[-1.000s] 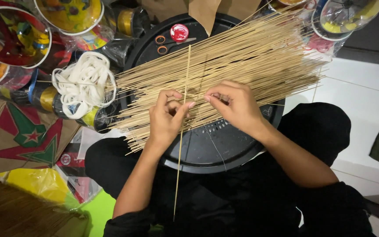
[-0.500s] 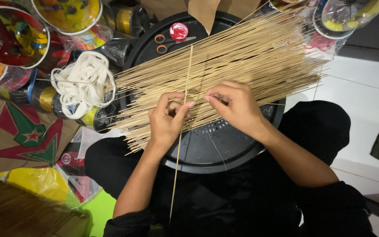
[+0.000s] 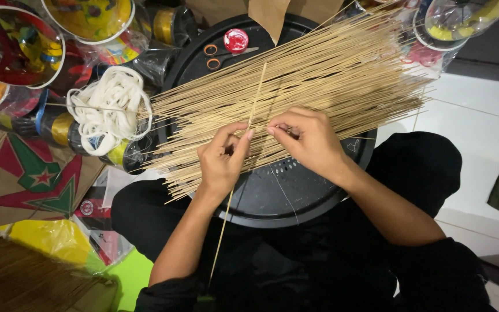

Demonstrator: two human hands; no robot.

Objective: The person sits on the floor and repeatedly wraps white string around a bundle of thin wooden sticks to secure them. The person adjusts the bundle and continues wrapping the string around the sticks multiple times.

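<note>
Single bamboo stick (image 3: 248, 138) pinched in left hand (image 3: 222, 159) grip, right hand (image 3: 310, 141) pinching thin thread (image 3: 281, 188), red round lid (image 3: 235, 40) behind

Bright, even indoor light, sharp focus (soft shadows, slight plastic glare).
</note>
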